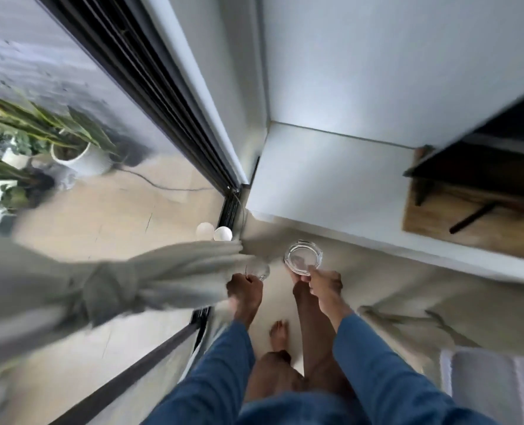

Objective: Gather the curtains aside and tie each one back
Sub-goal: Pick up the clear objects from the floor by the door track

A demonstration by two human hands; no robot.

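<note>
1. Curtain (pixel 174 265) hung bundled at the left — knotted round its middle.
2. Left hand (pixel 244 291) gripped a small clear glass (pixel 258 270) beside the curtain.
3. Right hand (pixel 324 286) pinched a glass ashtray (pixel 303 257) by its rim.

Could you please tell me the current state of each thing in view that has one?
curtain: gathered, tied in a knot.
glass ashtray: looks empty, pinched at its rim by the right hand.
small glass: gripped by the left hand, blurred.
potted plant: upright, beyond the window glass.
</note>
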